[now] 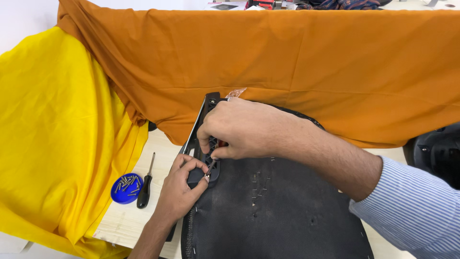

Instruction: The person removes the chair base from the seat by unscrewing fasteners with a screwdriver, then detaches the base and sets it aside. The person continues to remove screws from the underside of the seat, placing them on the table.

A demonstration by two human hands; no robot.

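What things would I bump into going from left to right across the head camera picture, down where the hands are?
yellow cloth → blue dish of screws → black-handled screwdriver → left hand → right hand → black fabric panel → striped blue sleeve

Black fabric-covered panel [278, 211], flat, lying across the lower centre of the frame, staples dotting its surface. Black plastic bracket [207, 108] running along its upper-left edge. Small screw [211, 167] standing tilted at the bracket's lower end.
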